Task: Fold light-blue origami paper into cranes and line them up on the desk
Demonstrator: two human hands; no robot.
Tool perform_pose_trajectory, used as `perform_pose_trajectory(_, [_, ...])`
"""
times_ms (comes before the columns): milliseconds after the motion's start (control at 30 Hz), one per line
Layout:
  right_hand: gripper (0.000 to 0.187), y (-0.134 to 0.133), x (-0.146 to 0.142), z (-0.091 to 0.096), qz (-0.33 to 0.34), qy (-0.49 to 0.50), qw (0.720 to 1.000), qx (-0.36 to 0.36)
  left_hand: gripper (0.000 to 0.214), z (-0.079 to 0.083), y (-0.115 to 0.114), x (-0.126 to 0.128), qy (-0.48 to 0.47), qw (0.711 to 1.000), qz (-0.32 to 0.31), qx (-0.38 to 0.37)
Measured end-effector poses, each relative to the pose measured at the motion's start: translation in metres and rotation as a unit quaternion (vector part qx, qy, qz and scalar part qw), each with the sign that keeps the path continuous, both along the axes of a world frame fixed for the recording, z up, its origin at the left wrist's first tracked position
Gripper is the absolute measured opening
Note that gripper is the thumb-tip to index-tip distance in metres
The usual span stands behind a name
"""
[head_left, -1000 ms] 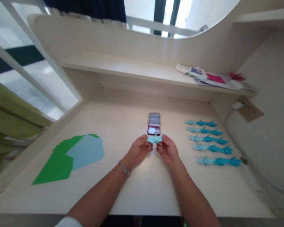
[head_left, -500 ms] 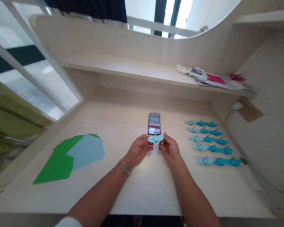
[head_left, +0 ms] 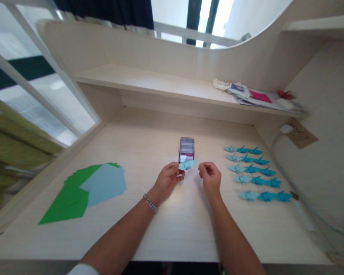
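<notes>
Left hand (head_left: 167, 179) pinches paper crane (head_left: 186, 165); phone screen (head_left: 186, 146) blurred.

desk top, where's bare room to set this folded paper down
The pale wooden desk is bare between the green and light-blue paper sheets and the left hand holding the light-blue folded paper piece, and behind the dark phone. Crowded: the rows of blue paper cranes beside the right hand.

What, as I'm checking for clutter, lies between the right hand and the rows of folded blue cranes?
Nothing: in the head view only bare desk separates the empty right hand from the rows of cranes.
</notes>
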State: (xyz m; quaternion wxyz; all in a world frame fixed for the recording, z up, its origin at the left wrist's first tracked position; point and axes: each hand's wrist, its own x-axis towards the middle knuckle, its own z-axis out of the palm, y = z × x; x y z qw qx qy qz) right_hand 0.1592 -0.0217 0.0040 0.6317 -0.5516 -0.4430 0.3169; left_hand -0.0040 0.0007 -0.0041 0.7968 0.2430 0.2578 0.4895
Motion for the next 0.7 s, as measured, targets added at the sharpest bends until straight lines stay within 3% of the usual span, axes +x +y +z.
perform_pose_trajectory(67, [0.022, -0.006, -0.008, 0.003, 0.030, -0.091, 0.995, 0.014, 0.017, -0.001, 0.000, 0.000, -0.001, 1.000, 0.006, 0.003])
perform_pose_trajectory(167, [0.023, -0.010, -0.019, 0.005, 0.041, -0.152, 0.987, 0.021, 0.018, -0.002, 0.000, 0.000, 0.003, 1.000, 0.000, 0.012])
perform_pose_trajectory(467, [0.016, -0.009, -0.019, 0.004, 0.001, -0.221, 0.975, 0.037, 0.020, -0.001, -0.002, 0.001, 0.037, 0.999, -0.021, 0.020])
perform_pose_trajectory(700, [0.016, -0.010, -0.020, 0.005, -0.022, -0.242, 0.969, 0.048, 0.026, -0.002, -0.001, 0.004, 0.116, 0.993, -0.005, 0.031])
